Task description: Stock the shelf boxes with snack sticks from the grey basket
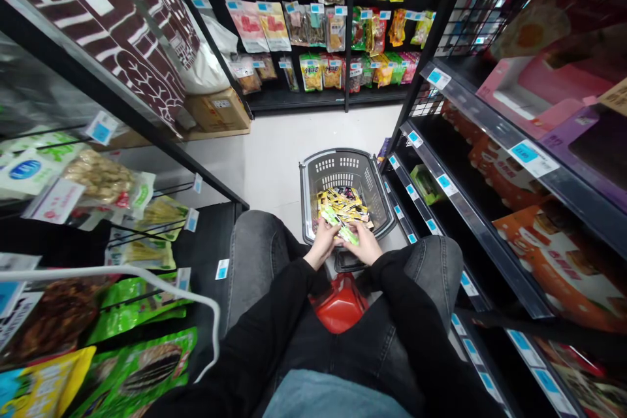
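Observation:
Both hands are over the near end of a grey plastic shopping basket (pixel 373 184) on the floor between my knees. My left hand (pixel 323 243) is closed with a small green-and-white snack packet (pixel 331 215) at its fingertips. My right hand (pixel 364 245) also has its fingers closed on a green packet (pixel 349 235), close beside the left one. Whether these are one packet or several I cannot make out. Inside the basket lies a loose heap of small yellow-and-black packets (pixel 345 199), just beyond my fingers.
A red seat-like object (pixel 340 305) shows between my thighs. Shelves with price tags (pixel 445 183) stand close on the right. Hooks with hanging snack bags (pixel 147 366) and a white cable (pixel 161 282) are at left. A cardboard box (pixel 218 111) sits before the back rack (pixel 298 101).

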A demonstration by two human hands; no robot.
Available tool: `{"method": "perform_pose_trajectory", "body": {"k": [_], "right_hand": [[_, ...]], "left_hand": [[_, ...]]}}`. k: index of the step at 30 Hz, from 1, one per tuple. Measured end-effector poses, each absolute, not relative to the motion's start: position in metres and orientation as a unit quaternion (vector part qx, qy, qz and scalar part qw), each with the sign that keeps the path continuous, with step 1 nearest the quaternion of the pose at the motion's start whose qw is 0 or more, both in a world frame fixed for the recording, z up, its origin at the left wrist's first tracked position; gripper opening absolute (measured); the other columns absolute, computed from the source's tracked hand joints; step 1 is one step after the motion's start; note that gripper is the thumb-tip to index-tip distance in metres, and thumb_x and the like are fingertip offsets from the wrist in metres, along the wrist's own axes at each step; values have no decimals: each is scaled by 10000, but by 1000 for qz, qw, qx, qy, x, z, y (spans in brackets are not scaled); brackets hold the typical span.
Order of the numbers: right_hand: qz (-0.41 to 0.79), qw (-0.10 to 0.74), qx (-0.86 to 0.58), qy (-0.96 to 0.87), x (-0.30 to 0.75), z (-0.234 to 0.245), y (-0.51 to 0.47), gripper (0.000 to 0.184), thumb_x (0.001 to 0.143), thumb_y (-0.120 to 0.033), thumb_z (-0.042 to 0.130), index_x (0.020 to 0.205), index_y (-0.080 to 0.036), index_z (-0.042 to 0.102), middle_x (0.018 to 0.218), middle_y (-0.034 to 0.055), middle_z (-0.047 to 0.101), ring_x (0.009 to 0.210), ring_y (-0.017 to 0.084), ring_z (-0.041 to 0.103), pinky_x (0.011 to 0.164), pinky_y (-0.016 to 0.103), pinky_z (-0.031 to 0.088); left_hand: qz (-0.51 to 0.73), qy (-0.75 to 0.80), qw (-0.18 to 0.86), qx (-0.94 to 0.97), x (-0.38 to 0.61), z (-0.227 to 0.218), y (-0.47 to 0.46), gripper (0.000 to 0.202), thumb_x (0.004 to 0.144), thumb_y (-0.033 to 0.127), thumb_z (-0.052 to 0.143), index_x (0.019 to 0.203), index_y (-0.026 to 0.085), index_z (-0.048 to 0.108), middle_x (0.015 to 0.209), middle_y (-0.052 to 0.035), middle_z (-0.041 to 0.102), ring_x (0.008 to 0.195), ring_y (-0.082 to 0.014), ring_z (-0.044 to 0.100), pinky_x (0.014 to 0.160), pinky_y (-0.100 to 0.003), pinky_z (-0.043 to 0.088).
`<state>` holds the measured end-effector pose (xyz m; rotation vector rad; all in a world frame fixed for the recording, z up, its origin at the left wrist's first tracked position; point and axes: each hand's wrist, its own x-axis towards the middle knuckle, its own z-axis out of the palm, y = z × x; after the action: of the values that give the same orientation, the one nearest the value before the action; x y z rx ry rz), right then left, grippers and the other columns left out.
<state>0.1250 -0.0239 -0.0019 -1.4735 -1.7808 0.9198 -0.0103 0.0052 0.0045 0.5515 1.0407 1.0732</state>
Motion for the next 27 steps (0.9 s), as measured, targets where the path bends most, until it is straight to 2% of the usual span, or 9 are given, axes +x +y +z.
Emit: {"method": "perform_pose_trajectory", "body": {"k": [5, 8, 11, 14, 16, 19, 24, 27], "right_hand": [[318, 302, -578, -688, 137, 5, -20, 339, 729, -283, 619, 1063, -226, 626, 1064, 61, 646, 1005, 235, 580, 894, 377, 427], [369, 316, -577, -656, 151, 3, -14, 343, 691, -277, 657, 1031, -232, 665, 1052, 48, 660, 1020, 240, 584, 927, 384, 414], [464, 324, -547, -618, 169, 0, -10, 366, 629, -287, 703, 987, -210, 689, 1025, 49, 672, 1001, 247, 593, 926, 397, 421], [550, 339, -530, -550, 187, 2, -9, 363, 593, -332, 720, 917, -170, 707, 981, 72, 682, 803, 226, 647, 768, 386, 514], [579, 362, -535, -497, 197, 6, -10, 332, 577, -351, 730, 843, -154, 715, 893, 76, 697, 665, 198, 647, 659, 362, 541], [585, 387, -538, -467, 204, 13, -12, 273, 548, -346, 753, 739, -155, 716, 764, 68, 702, 642, 203, 647, 645, 355, 549], [562, 416, -544, -464, 202, 11, -13, 277, 564, -398, 736, 703, -160, 711, 720, 65, 693, 603, 210, 639, 614, 366, 546], [530, 425, -556, -479, 200, 7, -11, 277, 603, -423, 703, 687, -159, 697, 680, 57, 680, 582, 210, 627, 587, 358, 529]], "left_hand": [[515, 481, 677, 212, -23, 3, 14, 650, 655, 58, 624, 1203, 275, 350, 978, -31, 594, 719, -121, 624, 591, -268, 561], [508, 499, 651, 263, -34, 1, 21, 734, 598, 7, 639, 1240, 253, 381, 1016, -52, 604, 745, -125, 628, 635, -266, 557], [426, 509, 663, 347, -44, 1, 28, 600, 525, 22, 704, 1092, 154, 556, 952, -63, 630, 745, -149, 634, 670, -280, 552], [321, 496, 702, 397, -48, 3, 30, 392, 508, 99, 759, 886, 96, 655, 886, -63, 648, 724, -161, 640, 719, -308, 548], [292, 491, 709, 413, -48, 5, 29, 325, 514, 153, 777, 815, 92, 674, 861, -58, 658, 695, -157, 639, 717, -320, 550], [276, 489, 705, 433, -46, 7, 27, 300, 504, 226, 794, 745, 91, 677, 783, -45, 664, 646, -162, 633, 654, -332, 561], [297, 490, 678, 460, -45, 10, 25, 305, 523, 303, 783, 702, 85, 666, 674, -27, 652, 615, -162, 624, 600, -320, 563], [296, 492, 655, 491, -43, 13, 22, 298, 557, 322, 757, 717, 89, 664, 754, -49, 664, 587, -145, 618, 556, -298, 553]]}}
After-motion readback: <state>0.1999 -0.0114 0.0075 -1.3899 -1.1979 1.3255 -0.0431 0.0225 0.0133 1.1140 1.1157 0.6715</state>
